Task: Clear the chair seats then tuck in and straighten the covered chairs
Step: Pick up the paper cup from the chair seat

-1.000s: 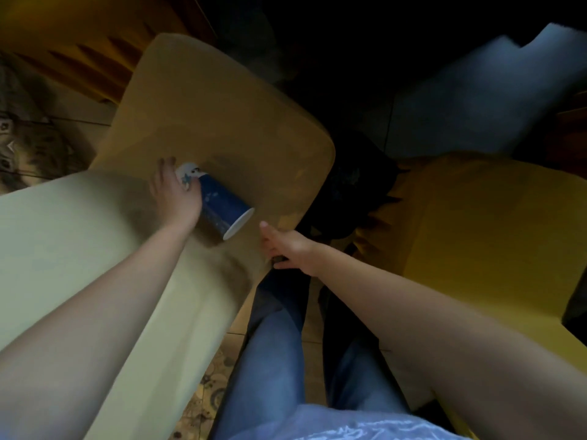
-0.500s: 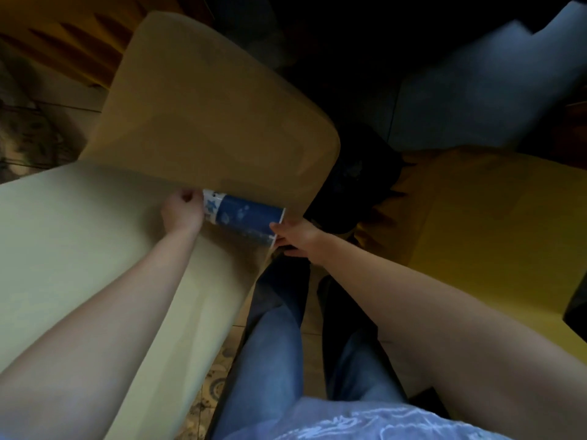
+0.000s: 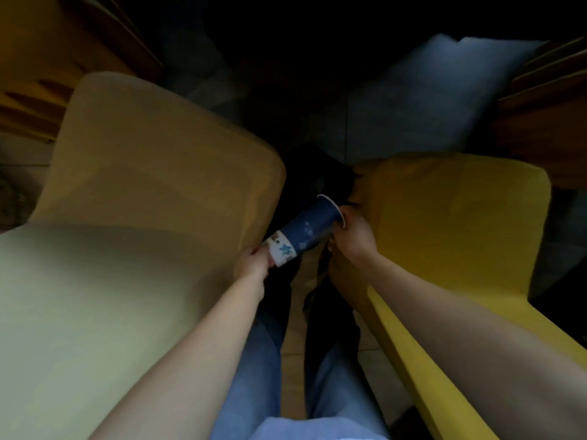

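1. Jeans [image 3: 251, 360] and two bare forearms fill the foreground: a person stands in the narrow gap between two covered chairs, in dim, blurred light.
2. The left hand [image 3: 252, 265] has its fingers closed in a pinch on the white-banded base of a blue paper cup [image 3: 305, 231]. The right hand [image 3: 352, 238] is curled round the rim at the far end. The cup lies tilted on its side between them, over the gap, with its base just beside the seat edge of the pale-covered chair [image 3: 143, 185].
3. Likely hazard: thin paper held only at its ends could buckle if either hand squeezes, and a one-sided release could let it drop to the floor. Whether the cup holds anything cannot be told. If it does, the sideways tilt would spill it onto a cover or the jeans.
4. The yellow-covered chair [image 3: 460, 233] stands close on the right. Tucking in either chair with the cup in hand would probably mean pulling one-handed, which could drag a cover askew.
5. Beyond the cup, a dark shape [image 3: 317, 176] sits low between the chairs, unidentifiable. It could snag a chair leg or a foot once the chairs are pushed in. Tiled floor [image 3: 397, 106] and wooden furniture [image 3: 540, 122] lie in shadow behind.
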`<state>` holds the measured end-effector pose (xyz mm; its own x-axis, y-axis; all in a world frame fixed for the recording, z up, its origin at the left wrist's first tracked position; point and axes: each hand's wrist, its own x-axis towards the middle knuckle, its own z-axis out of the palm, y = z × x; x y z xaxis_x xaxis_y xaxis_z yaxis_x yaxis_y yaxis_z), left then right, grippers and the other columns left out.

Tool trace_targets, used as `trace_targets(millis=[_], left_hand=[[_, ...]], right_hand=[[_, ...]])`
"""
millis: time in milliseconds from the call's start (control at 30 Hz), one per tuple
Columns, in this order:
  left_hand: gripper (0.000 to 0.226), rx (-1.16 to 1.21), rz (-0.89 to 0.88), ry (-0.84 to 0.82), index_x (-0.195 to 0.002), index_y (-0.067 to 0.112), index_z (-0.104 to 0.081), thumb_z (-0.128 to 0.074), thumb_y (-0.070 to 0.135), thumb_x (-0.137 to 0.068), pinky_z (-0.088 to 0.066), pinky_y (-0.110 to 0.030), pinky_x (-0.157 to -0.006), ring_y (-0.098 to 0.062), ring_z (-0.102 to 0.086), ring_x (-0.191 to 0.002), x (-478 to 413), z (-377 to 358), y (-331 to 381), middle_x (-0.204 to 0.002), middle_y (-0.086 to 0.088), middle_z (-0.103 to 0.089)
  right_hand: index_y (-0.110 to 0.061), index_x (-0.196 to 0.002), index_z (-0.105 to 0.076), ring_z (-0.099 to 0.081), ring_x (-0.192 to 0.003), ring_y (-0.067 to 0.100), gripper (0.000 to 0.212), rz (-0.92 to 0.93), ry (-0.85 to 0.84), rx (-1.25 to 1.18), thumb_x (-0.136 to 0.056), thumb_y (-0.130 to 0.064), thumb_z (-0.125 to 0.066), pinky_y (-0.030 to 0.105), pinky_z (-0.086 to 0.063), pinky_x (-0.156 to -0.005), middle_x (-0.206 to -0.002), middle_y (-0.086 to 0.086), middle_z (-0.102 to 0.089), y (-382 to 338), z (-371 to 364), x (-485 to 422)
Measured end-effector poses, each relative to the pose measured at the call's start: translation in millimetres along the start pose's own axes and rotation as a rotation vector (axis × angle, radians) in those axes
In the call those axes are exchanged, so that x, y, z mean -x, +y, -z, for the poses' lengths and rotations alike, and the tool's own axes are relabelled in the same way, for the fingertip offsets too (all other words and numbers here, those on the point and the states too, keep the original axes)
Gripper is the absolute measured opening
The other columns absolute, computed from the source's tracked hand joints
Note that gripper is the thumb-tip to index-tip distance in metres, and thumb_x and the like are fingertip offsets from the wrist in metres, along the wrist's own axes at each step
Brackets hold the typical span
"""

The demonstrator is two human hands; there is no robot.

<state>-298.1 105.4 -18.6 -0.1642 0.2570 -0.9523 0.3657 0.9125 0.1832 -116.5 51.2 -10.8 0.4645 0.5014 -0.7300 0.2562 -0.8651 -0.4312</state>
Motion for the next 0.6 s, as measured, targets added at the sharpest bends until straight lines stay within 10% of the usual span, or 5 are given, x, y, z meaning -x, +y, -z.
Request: trace_targets(millis=[133, 300, 467, 600], left_hand=[[0.025, 0.002, 0.098, -0.152, -0.115, 0.007, -0.057, -0.042, 0.019, -0.097, -0.045, -0.025, -0.068, -0.014, -0.058, -0.077, 9.9, -33.2, 12.3, -0.087, -0.005, -0.061], [0.043, -0.122, 0.111, -0.29, -0.139, 0.011, -0.041, -0.036, 0.028, -0.1, -0.037, -0.032, -0.096, -0.02, -0.054, -0.117, 8.7, -29.6, 15.1, -0.134, -0.007, -0.054], [0.039, -0.189, -0.213, -0.114, -0.136, 0.008, -0.043, -0.034, 0.024, -0.101, -0.043, -0.032, -0.09, -0.02, -0.055, -0.106, 6.2, -26.4, 13.0, -0.124, -0.01, -0.056], [0.046, -0.451, -0.469, -0.12, -0.144, 0.016, -0.036, -0.035, 0.032, -0.101, -0.031, -0.034, -0.111, -0.025, -0.04, -0.133, 4.4, -28.2, 6.5, -0.145, -0.006, -0.043]], right_hand=[[-0.015, -0.129, -0.048, -0.057, -0.104, 0.028, 0.033, 0.084, 0.103, 0.015, -0.096, -0.014, -0.043, 0.031, -0.043, -0.079, -0.119, 0.012, -0.059, -5.2, 21.9, -6.8], [-0.015, -0.15, -0.021, -0.034, -0.137, 0.027, 0.055, 0.186, 0.018, 0.218, -0.098, -0.015, -0.041, 0.033, -0.035, -0.104, -0.153, 0.011, -0.03, 3.0, 34.1, -14.9], [-0.013, -0.151, -0.019, -0.022, -0.143, 0.027, 0.058, 0.232, -0.031, 0.269, -0.098, -0.019, -0.042, 0.034, -0.029, -0.111, -0.157, 0.011, -0.021, 20.6, 28.2, -2.8], [-0.014, -0.152, -0.018, -0.018, -0.145, 0.027, 0.06, 0.257, -0.059, 0.342, -0.098, -0.024, -0.043, 0.041, -0.026, -0.115, -0.159, 0.009, -0.017, 35.1, 20.1, 21.1]])
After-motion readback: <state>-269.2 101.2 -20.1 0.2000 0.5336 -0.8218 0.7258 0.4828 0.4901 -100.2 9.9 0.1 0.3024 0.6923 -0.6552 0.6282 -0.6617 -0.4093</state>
